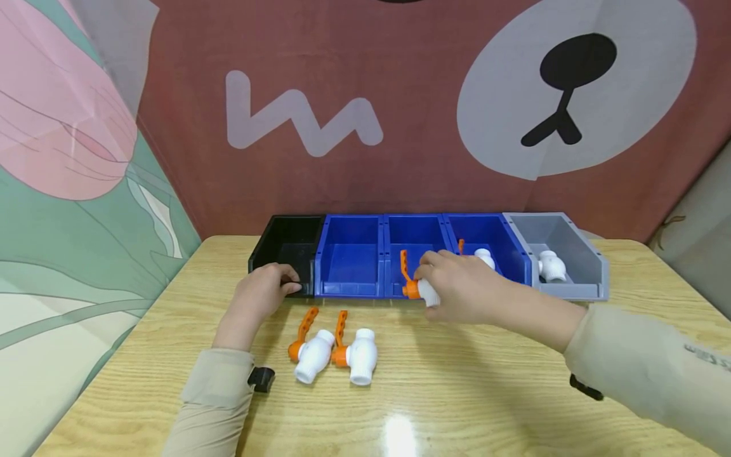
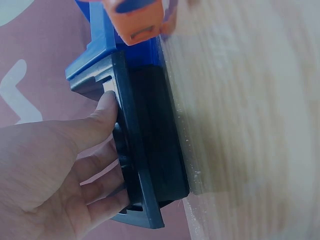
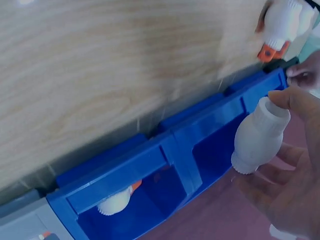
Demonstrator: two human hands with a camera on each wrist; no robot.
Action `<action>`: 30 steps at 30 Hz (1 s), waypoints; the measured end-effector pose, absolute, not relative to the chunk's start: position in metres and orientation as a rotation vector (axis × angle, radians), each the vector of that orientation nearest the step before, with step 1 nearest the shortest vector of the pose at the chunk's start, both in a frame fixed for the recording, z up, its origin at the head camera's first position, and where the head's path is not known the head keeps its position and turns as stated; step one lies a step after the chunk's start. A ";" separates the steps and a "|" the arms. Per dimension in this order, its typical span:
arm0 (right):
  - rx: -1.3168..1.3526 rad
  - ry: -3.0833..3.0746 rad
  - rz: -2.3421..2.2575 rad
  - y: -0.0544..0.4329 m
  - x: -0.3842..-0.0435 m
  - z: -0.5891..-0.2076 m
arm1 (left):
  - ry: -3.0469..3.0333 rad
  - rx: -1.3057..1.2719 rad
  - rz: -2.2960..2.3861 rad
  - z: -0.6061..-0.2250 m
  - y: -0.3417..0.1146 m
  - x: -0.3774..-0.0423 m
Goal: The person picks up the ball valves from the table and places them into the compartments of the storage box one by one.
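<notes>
My right hand [image 1: 457, 285] holds a white plastic ball valve [image 3: 260, 135] with an orange lever handle. It is over the front of the middle blue bin [image 1: 414, 231], thumb at one end of the valve and fingers at the other. At the far left, my left hand [image 1: 263, 285] grips the front rim of the black bin [image 2: 155, 140], the thumb on the rim and the fingers behind it. Two more white valves, a left one [image 1: 314, 357] and a right one [image 1: 362, 357], lie on the table near the left hand, their orange handles pointing toward the bins.
The bins stand in a row along the back of the wooden table [image 1: 457, 393]. One valve [image 3: 115, 202] lies in the right blue bin [image 1: 480, 228], another [image 1: 551, 266] in the grey bin [image 1: 594, 273]. A left blue bin [image 1: 349, 254] adjoins the black one. A printed cloth [image 1: 400, 178] hangs behind.
</notes>
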State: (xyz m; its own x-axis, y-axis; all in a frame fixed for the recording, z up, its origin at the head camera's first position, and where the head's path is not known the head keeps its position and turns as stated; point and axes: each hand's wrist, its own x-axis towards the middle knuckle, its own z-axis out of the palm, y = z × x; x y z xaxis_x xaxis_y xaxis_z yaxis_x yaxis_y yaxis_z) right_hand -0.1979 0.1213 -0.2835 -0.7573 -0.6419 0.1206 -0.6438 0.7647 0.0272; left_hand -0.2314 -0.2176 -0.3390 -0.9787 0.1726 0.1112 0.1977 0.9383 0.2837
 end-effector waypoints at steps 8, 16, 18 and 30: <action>0.953 -3.005 0.099 0.118 -0.224 -0.273 | -3.009 -0.284 -0.450 -0.338 -0.217 -0.231; 0.934 -3.148 0.171 0.116 -0.249 -0.271 | -3.001 -0.287 -0.450 -0.339 -0.218 -0.231; 0.939 -3.169 0.172 0.115 -0.255 -0.272 | -3.000 -0.287 -0.451 -0.339 -0.218 -0.231; 0.883 -3.230 0.209 0.112 -0.279 -0.282 | -3.005 -0.283 -0.449 -0.339 -0.218 -0.232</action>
State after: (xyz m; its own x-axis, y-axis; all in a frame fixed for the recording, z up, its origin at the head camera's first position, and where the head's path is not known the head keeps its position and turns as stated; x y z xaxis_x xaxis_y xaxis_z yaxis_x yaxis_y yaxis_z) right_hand -0.2794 0.1117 -0.2820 -0.8404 -0.5142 -0.1716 -0.4877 0.8554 -0.1745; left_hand -0.2315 -0.2176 -0.3393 -0.9788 0.1692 0.1155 0.1955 0.9396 0.2808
